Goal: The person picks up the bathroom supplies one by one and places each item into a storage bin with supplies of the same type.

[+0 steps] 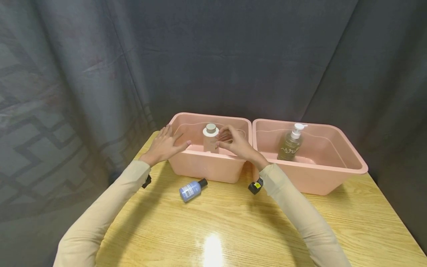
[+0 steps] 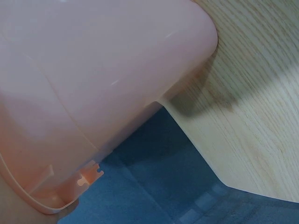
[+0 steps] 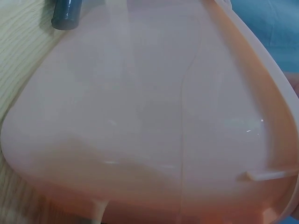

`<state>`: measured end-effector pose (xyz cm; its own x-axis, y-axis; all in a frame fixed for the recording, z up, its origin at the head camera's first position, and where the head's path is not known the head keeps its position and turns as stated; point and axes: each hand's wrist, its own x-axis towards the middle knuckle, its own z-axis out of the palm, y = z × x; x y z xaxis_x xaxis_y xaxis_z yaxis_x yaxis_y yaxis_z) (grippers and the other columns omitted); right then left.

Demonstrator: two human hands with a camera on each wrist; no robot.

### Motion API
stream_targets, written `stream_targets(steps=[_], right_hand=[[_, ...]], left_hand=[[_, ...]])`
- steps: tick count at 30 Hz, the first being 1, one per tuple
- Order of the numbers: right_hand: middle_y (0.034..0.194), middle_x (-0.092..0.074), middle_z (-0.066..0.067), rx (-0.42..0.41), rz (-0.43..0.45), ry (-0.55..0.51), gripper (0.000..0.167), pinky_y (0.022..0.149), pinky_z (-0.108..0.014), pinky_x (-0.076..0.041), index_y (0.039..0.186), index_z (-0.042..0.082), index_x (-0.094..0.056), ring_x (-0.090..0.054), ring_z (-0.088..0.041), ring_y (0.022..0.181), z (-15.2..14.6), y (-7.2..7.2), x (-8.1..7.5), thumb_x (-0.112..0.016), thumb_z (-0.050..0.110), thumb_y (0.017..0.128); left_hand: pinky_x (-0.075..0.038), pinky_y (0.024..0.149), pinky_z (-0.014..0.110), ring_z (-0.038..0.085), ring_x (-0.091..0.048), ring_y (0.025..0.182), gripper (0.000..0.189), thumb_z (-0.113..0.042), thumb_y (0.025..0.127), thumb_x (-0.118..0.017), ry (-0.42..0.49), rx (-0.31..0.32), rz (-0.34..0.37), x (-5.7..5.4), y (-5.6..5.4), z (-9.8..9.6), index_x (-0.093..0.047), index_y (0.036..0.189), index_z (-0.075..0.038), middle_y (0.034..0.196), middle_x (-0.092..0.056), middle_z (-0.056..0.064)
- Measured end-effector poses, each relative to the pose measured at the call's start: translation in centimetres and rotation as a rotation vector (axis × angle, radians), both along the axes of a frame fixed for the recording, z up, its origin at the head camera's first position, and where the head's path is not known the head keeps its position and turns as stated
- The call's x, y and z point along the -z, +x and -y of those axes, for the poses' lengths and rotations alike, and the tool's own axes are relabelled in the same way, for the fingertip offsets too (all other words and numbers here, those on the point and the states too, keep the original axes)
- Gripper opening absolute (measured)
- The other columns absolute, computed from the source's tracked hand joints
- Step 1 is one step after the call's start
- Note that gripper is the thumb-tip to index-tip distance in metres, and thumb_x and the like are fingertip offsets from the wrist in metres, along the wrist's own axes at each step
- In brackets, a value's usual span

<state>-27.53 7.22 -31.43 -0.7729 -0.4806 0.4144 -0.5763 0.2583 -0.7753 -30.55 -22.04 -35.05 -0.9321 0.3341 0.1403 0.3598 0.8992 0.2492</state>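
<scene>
Both hands are at the left pink plastic bin. My left hand lies at its left rim with fingers extended and thumb pointing inward over the bin. Inside stands a white bottle with a grey-green cap. My right hand reaches over the front rim, its fingers loosely bent and thumb apart from them, fingertips right at the bottle's right side. The left wrist view shows mostly the bin's outer wall; the right wrist view likewise shows the bin wall, with the fingers mostly hidden.
On the wooden table, a blue-purple bottle with a black cap lies on its side before the left bin. A second pink bin stands at the right, holding a greenish pump bottle. Dark curtains hang behind.
</scene>
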Motion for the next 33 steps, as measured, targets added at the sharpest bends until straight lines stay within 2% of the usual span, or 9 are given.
stream_targets(steps=[3,6,9,12,20,33], right_hand=[[0.110,-0.060,-0.037,-0.004,-0.016,0.002,0.035,0.091,-0.054,-0.050,0.115,-0.019,-0.048,-0.061,-0.050,0.103,0.0,-0.4,0.3,-0.067,-0.014,0.086],[0.111,-0.060,-0.037,-0.003,-0.014,-0.002,0.036,0.092,-0.055,-0.049,0.117,-0.019,-0.048,-0.061,-0.049,0.104,0.0,-1.4,1.3,-0.066,-0.014,0.087],[0.112,-0.061,-0.035,0.007,-0.014,-0.003,0.036,0.092,-0.054,-0.049,0.119,-0.015,-0.049,-0.062,-0.046,0.104,-0.2,-2.5,2.3,-0.067,-0.011,0.088],[0.112,-0.063,-0.030,0.014,-0.016,0.007,0.035,0.091,-0.051,-0.050,0.119,-0.011,-0.050,-0.063,-0.041,0.103,-0.3,-3.0,2.8,-0.068,-0.007,0.089],[0.110,-0.066,-0.022,0.003,-0.043,0.044,0.031,0.089,-0.043,-0.053,0.117,-0.008,-0.052,-0.065,-0.032,0.100,-0.3,-3.0,2.9,-0.068,-0.003,0.091],[0.110,-0.066,-0.018,-0.061,-0.043,0.074,0.028,0.086,-0.044,-0.054,0.116,-0.004,-0.056,-0.065,-0.029,0.098,-0.2,-2.8,2.8,-0.068,0.003,0.092]], left_hand=[[-0.001,0.119,0.050,0.041,0.002,0.148,0.087,-0.075,0.093,-0.032,-0.001,0.000,0.001,0.0,0.0,0.0,-0.023,0.159,-0.020,0.160,-0.004,0.030],[-0.001,0.119,0.050,0.041,0.002,0.148,0.088,-0.076,0.092,-0.031,0.001,0.002,-0.001,0.1,-0.1,0.1,-0.024,0.158,-0.019,0.160,-0.004,0.030],[-0.002,0.119,0.050,0.041,0.001,0.148,0.088,-0.077,0.092,-0.031,0.007,0.004,-0.009,0.2,-0.1,0.1,-0.025,0.158,-0.019,0.159,-0.005,0.031],[-0.002,0.119,0.051,0.042,0.001,0.148,0.089,-0.077,0.092,-0.030,0.009,0.007,-0.013,0.3,-0.2,0.2,-0.026,0.158,-0.019,0.159,-0.005,0.032],[-0.004,0.119,0.051,0.040,0.000,0.149,0.088,-0.076,0.092,-0.031,-0.004,-0.008,-0.012,0.1,-0.1,0.1,-0.029,0.157,-0.018,0.160,-0.004,0.030],[-0.005,0.119,0.052,0.042,-0.001,0.148,0.087,-0.076,0.092,-0.031,-0.020,-0.009,-0.014,0.1,0.0,0.2,-0.028,0.158,-0.019,0.160,-0.004,0.030]])
